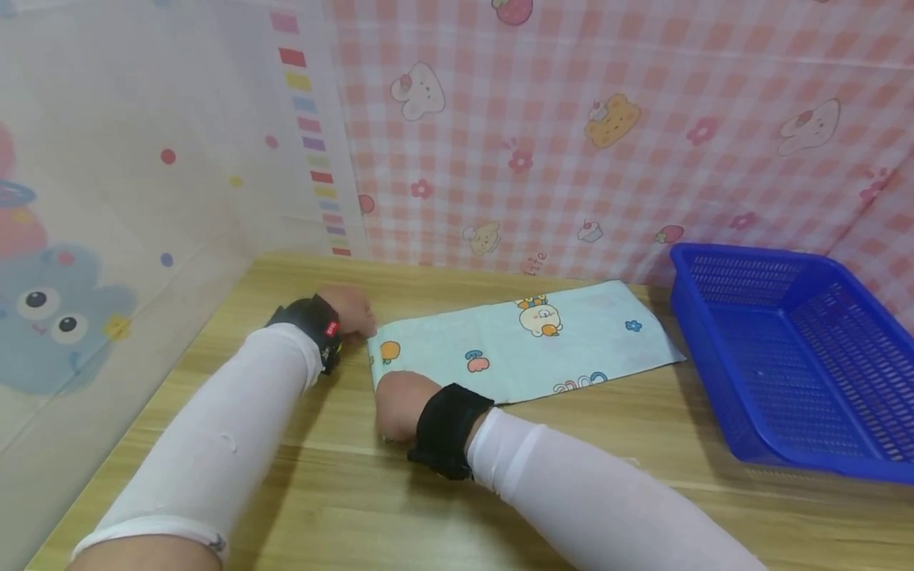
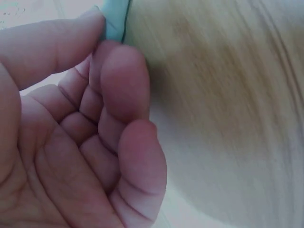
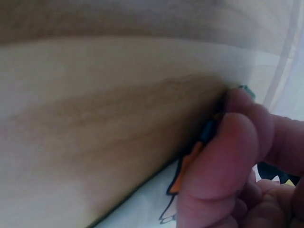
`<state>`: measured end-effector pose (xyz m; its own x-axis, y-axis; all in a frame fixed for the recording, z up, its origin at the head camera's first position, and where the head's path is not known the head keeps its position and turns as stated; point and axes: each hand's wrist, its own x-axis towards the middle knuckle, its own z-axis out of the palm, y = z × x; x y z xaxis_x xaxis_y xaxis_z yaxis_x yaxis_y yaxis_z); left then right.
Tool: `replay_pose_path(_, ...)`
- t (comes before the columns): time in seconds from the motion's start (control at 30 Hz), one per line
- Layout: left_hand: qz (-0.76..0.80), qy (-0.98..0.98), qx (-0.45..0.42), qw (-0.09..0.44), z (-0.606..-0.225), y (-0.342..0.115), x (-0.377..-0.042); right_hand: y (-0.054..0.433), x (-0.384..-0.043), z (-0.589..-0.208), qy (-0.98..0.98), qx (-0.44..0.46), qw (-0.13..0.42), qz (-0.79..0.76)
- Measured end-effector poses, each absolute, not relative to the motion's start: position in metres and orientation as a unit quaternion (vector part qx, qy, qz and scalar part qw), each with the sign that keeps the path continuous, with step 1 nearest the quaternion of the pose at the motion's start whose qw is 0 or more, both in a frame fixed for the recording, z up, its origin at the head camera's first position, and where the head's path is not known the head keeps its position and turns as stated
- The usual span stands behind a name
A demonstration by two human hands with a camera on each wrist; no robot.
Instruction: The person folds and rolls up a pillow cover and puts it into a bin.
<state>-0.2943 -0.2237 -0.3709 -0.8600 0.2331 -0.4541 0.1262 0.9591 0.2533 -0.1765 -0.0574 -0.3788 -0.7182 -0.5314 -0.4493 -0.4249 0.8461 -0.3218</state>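
Note:
A light blue cloth (image 1: 457,337) with cartoon prints lies as a long flat strip on the wooden table. At its far left corner my left hand (image 1: 350,309) pinches the edge; in the left wrist view, thumb and forefinger meet on a bit of the cloth (image 2: 115,19), the other fingers curled below. My right hand (image 1: 404,403) holds the near left corner, its back toward the head camera. From the right wrist, the curled fingers (image 3: 216,166) grip the cloth (image 3: 142,206) along its edge, and a small tip of it shows past them.
A blue plastic basket (image 1: 793,365) with slotted walls stands on the table (image 1: 336,492) to the right, close to the cloth's right end. Behind hangs a pink checked curtain (image 1: 557,159), and a pale printed sheet (image 1: 143,230) covers the left side.

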Motion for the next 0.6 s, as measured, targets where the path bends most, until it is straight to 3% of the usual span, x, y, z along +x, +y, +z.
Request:
replay_pose_path(0.23,0.039,0.969,0.134,0.206,-0.376,-0.217,-0.301,-0.055,-0.178,-0.379,0.929,-0.285,0.229,-0.051)
replay_pose_path(0.6,0.074,0.977,0.062,0.189,-0.363,-0.206,-0.28,-0.062,-0.161,-0.375,0.924,-0.349,0.153,-0.014)
